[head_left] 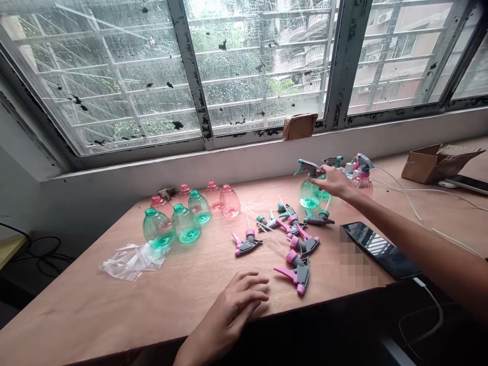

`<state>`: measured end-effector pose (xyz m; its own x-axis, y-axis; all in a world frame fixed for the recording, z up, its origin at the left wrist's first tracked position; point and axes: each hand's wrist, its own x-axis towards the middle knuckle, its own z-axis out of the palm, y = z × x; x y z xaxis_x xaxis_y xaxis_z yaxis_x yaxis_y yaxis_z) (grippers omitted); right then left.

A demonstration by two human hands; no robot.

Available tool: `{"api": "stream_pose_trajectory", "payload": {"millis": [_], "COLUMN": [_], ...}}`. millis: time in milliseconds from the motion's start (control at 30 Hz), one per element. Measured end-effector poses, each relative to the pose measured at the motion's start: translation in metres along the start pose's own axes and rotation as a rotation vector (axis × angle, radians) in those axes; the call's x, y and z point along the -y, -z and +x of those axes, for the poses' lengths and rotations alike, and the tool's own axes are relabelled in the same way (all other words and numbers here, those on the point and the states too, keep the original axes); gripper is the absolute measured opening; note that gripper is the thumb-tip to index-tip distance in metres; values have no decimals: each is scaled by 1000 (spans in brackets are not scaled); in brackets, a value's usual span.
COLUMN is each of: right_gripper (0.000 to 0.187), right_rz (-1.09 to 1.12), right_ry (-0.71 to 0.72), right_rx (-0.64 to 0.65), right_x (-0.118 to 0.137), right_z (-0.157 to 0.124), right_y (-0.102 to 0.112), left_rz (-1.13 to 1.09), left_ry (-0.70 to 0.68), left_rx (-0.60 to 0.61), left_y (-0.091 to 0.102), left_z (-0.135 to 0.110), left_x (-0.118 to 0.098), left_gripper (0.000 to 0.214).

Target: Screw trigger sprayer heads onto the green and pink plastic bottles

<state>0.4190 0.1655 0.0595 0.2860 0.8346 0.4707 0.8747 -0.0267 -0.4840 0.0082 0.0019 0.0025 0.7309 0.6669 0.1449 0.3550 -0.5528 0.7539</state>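
The right hand's (pixel 336 181) fingers gripped the spray head (pixel 310 166) of a green bottle (pixel 309 196) near the table's (pixel 125 310) far edge; the left hand (pixel 237 304) was loosely open, holding nothing. A sideways pull could have knocked that bottle into the green one just behind. Three bottles had heads; seven open bottles (pixel 230 202) (three green, four pink) and seven loose spray heads (pixel 303 275) showed.

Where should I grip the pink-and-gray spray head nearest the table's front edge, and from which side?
I'd pinch the spray head by its gray body from the right: its pink trigger juts left, while the body's smooth back faces right.
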Motion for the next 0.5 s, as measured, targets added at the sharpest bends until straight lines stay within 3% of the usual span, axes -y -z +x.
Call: {"api": "stream_pose_trajectory", "payload": {"millis": [167,500], "right_gripper": [34,43], "right_rz": [-56,-19], "right_ry": [-74,-105], "right_rx": [-37,-17], "right_x": [-15,-13], "right_z": [23,35], "right_y": [-29,-47], "left_rz": [-14,1], "left_ry": [7,5], "left_rx": [0,3], "left_y": [1,3], "left_z": [0,0], "left_x": [-4,-6], "left_gripper": [29,30]}}
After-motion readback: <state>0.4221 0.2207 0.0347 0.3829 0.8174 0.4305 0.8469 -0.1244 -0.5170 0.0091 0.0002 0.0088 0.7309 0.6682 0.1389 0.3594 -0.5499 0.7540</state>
